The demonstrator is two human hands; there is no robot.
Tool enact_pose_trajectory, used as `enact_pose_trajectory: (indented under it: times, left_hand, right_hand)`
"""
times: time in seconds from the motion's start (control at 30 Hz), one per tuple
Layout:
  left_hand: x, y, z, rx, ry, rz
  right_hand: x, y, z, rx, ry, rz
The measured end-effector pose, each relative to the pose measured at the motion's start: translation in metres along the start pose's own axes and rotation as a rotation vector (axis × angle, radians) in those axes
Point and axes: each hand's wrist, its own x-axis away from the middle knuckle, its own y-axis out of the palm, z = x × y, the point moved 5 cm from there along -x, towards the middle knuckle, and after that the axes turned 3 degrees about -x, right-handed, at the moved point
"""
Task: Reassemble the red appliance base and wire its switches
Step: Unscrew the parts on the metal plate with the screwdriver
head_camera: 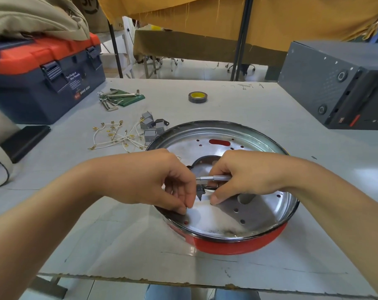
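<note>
Table (270, 118): worn grey top, chipped front edge.
Base (237, 245): round red shell, shiny perforated metal liner.
Right hand (244, 172): fingers curled round slim metal screwdriver (214, 178).
Left hand (168, 180): fingertips pinched; contents unclear.

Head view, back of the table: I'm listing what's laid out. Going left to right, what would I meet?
Toolbox → hex keys → roll of tape → black box.

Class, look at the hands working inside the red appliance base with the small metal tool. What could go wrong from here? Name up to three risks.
1. The metal tool in the right hand points at the left hand; a slip could jab its fingers.
2. The base sits near the table's front edge; pushing might slide it off.
3. Loose wires and grey switches could get swept away.
</note>
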Motion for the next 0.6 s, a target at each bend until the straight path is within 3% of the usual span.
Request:
enact_pose_trajectory:
  times: [0.6]
  left_hand:
    - [-0.0018,0.0027,-0.0011,0.026,0.033,-0.024]
  right_hand:
    - [-0.0003,0.0002,0.0010,0.040,-0.059,0.051]
